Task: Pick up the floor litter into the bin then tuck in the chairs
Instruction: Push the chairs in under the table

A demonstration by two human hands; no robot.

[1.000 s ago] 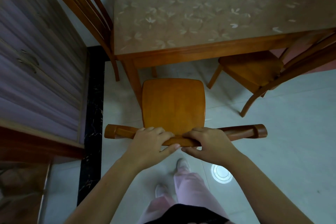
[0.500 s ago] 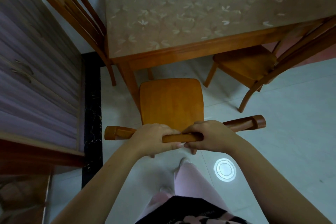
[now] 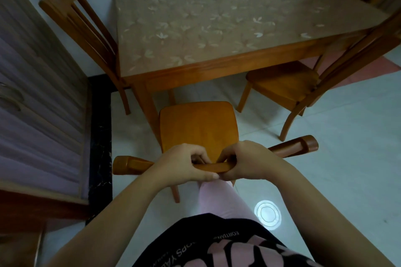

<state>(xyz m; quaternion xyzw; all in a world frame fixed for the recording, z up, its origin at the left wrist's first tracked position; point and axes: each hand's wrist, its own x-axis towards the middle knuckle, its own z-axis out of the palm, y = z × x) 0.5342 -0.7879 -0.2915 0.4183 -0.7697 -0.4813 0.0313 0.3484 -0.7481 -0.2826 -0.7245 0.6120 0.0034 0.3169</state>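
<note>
Pale tiled floor (image 3: 325,158), wooden dining set. Left hand (image 3: 184,163) and right hand (image 3: 249,161) both wrapped tight around the top rail (image 3: 211,167) of the nearest chair (image 3: 198,128), fingers (image 3: 200,155) curled over the front edge, thumbs underneath. Seat sits just ahead of the fingers, aimed at the worktop (image 3: 217,28), beside its corner leg (image 3: 147,106), not yet under. Solid wood, so likely stiff and fairly heavy; rail looks varnished and probably slick. Centre grip suits a straight push. Second chair (image 3: 282,84) right of the fingers is half tucked.

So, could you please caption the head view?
Both hands, left and right, grip the chair's top rail facing the table.
</note>
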